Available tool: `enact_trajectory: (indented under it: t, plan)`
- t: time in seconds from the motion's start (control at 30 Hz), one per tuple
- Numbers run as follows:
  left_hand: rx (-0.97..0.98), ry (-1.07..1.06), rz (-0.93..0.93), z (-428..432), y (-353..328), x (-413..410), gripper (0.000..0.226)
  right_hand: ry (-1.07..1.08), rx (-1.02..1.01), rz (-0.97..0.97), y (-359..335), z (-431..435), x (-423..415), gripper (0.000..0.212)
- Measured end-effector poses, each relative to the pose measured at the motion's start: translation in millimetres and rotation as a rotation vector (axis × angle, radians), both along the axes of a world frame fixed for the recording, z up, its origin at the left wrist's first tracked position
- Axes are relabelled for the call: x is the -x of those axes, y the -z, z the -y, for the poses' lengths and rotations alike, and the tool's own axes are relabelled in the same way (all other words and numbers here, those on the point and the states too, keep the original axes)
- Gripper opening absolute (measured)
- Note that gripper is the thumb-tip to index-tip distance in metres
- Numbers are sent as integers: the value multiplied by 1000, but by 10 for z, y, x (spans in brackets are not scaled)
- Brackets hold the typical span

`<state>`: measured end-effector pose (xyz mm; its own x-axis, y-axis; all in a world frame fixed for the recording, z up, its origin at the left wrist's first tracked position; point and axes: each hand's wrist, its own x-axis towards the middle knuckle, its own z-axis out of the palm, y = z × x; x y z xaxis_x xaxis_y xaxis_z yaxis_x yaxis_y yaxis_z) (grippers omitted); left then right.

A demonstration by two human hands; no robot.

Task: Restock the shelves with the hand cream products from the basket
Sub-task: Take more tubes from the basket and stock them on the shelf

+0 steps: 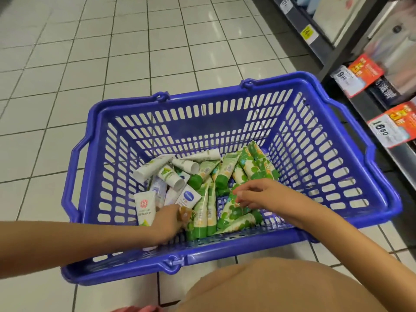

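A blue plastic basket [333, 122] stands on the tiled floor and holds several hand cream tubes. Green-and-white tubes [227, 170] lie at its right and middle, white tubes [155, 166] at its left. My left hand [167, 221] is down in the basket's near left part, its fingers closed around a small tube with a brownish label [186, 215]. My right hand [261, 194] reaches in from the right, fingers spread, fingertips touching a green-patterned tube [234, 210].
Shelves [369, 113] run along the right edge, with price tags [382, 129] and packaged goods above them. White floor tiles [112, 64] spread out beyond and left of the basket. My knee [281, 289] is at the bottom, just in front of the basket.
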<state>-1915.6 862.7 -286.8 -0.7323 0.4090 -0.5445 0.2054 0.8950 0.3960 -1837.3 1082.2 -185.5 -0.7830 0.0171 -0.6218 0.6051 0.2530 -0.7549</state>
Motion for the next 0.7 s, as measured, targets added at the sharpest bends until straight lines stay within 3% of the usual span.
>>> enact_trajectory:
  t: [0.17,0.23,0.33,0.4,0.6,0.7]
  plan:
    - [-365,-144,159,-173,-264,184,17,36,-11,25,6,-72,-21,19]
    - [-533,-207,287,-308,-465,303,7,40,-67,59,18,-150,-38,22]
    - [-791,-458,584,-530,-736,595,16,56,-199,119,40,-323,-58,17]
    - [-916,-557,674,-642,-891,828,20,120,-200,156,37,-403,-56,17]
    - [-821,-522,786,-690,-1003,1075,13,141,-165,259,180,-402,188,20]
    - [-825,-476,751,-695,-1018,1183,16,242,-46,364,417,-316,549,30]
